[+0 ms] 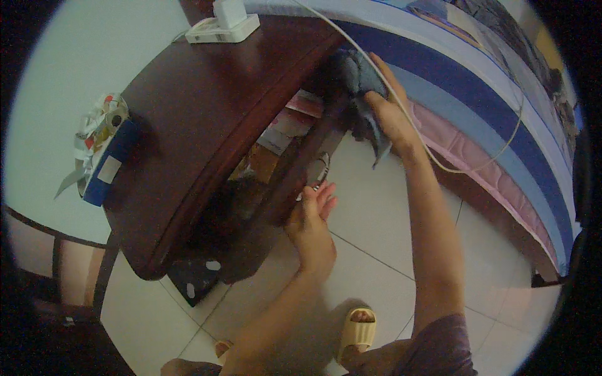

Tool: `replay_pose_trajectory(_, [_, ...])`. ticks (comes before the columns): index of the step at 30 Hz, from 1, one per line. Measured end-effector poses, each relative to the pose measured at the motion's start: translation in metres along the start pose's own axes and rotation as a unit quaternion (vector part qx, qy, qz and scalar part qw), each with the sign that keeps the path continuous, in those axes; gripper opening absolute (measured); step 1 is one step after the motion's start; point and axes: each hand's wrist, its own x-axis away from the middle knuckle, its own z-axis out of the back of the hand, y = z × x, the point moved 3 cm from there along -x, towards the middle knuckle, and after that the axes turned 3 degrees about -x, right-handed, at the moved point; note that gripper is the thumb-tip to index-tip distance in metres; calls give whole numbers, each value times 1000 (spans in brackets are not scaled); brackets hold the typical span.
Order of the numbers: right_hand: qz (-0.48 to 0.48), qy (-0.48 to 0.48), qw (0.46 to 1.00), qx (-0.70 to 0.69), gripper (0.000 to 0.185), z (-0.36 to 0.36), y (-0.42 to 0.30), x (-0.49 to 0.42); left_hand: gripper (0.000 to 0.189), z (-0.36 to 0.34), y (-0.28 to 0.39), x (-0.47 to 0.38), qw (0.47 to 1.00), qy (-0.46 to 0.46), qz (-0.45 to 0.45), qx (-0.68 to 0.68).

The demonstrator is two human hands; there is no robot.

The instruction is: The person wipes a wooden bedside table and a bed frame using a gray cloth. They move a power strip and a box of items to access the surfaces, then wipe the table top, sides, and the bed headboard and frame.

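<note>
My left hand (314,230) is on the curved metal handle (323,164) of a dark wood drawer, thumb and fingers closed about its near end. The drawer front (294,174) is pulled out from the nightstand (197,98). Through the gap I see papers or packets (282,134) and a brown box-like piece (261,164); the near end of the drawer is in deep shadow. Higher up, my right hand (392,110) grips a grey-blue cloth (360,77) at the drawer's far end. A corner of the cloth hangs down over the floor.
A white cable (421,141) loops across my right forearm. On the nightstand stand a power strip (223,33) and a blue box (110,162) of small items. The bed's striped mattress (470,89) borders the right side. A black object (195,279) lies on the tiled floor.
</note>
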Motion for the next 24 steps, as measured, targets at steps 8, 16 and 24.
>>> replay_pose_trajectory(8, [133, -123, 964, 197, 58, 5, -17, -1, 36, 1, -6, 6, 998, -30, -43, -35])
replay_pose_trajectory(16, [207, -217, 935, 188, 66, -47, -100, 84, 24, 52, -65, -21, 988, -62, -81, -114])
replay_pose_trajectory(24, [310, -268, 877, 251, 51, -91, -184, 183, 19, 51, -87, -15, 962, -232, -137, -27])
